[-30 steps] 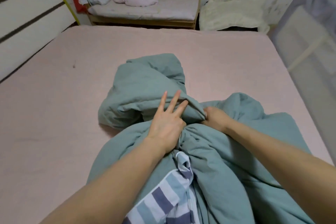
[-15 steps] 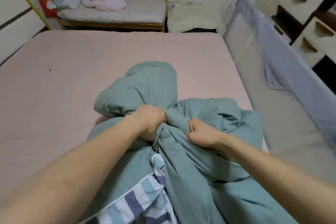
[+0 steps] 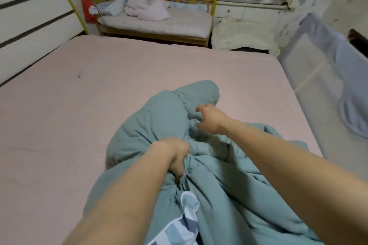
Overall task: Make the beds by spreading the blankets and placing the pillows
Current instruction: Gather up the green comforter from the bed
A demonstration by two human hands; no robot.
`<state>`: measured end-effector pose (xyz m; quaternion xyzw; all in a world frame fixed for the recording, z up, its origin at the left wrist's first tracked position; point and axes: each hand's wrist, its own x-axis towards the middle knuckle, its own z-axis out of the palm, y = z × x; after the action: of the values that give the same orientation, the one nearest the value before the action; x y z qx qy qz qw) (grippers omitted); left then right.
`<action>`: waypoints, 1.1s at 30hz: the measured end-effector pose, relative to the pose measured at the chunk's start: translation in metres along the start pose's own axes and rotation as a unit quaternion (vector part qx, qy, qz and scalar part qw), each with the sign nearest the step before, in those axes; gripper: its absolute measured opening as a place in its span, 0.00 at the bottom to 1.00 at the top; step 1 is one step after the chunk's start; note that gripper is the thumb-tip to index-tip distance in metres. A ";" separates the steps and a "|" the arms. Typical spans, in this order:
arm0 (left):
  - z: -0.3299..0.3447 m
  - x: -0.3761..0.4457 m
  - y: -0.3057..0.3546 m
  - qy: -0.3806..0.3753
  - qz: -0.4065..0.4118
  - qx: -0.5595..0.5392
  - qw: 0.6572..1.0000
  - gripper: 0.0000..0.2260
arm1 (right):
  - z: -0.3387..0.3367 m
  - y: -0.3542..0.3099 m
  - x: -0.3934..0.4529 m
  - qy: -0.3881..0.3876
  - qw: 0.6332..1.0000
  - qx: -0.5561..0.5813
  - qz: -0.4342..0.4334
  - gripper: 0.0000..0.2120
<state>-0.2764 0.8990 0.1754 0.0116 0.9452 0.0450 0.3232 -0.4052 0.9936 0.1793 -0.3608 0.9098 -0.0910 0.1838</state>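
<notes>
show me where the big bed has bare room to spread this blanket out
Bare pink sheet lies left of the bunched teal blanket, and beyond it up to the far edge facing the small wooden bed. A narrower strip runs right, beside the mesh bed rail. Crowded: the near middle, where both hands work.

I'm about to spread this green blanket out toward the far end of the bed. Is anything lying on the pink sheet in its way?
Nothing visible does. The pink sheet beyond the bunched green blanket shows only one tiny dark speck at far left.
</notes>
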 end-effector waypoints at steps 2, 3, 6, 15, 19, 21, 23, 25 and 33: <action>0.011 0.023 -0.004 0.010 0.010 0.000 1.000 0.20 | 0.011 0.007 0.033 0.008 0.999 -0.033 -0.009 0.27; 0.017 0.035 -0.009 0.018 0.010 -0.001 1.000 0.20 | 0.018 0.013 0.052 0.015 0.998 -0.051 -0.015 0.29; 0.040 0.074 -0.034 0.020 -0.006 -0.024 0.999 0.18 | 0.038 0.035 0.114 0.029 0.995 -0.091 -0.007 0.35; 0.077 0.153 -0.054 0.026 -0.034 -0.096 0.994 0.18 | 0.090 0.059 0.236 0.056 0.992 -0.111 0.027 0.48; 0.081 0.166 -0.058 0.026 -0.029 -0.111 0.993 0.17 | 0.113 0.063 0.270 0.049 0.986 -0.159 0.022 0.26; 0.082 0.169 -0.060 0.026 -0.028 -0.114 0.993 0.18 | 0.117 0.061 0.269 0.035 0.987 -0.159 -0.001 0.21; 0.084 0.171 -0.060 0.023 -0.023 -0.115 0.993 0.19 | 0.119 0.061 0.258 0.030 0.991 -0.126 -0.020 0.21; 0.085 0.171 -0.059 0.024 -0.016 -0.118 0.993 0.19 | 0.120 0.066 0.242 0.034 0.994 -0.103 -0.034 0.26; 0.095 0.124 -0.043 0.076 -0.009 -0.133 0.988 0.22 | 0.095 0.077 0.150 0.079 0.986 -0.121 -0.084 0.23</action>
<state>-0.3157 0.8696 0.0210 -0.0437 0.9527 0.1681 0.2493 -0.5160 0.9428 0.0294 -0.4477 0.8920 -0.0235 0.0576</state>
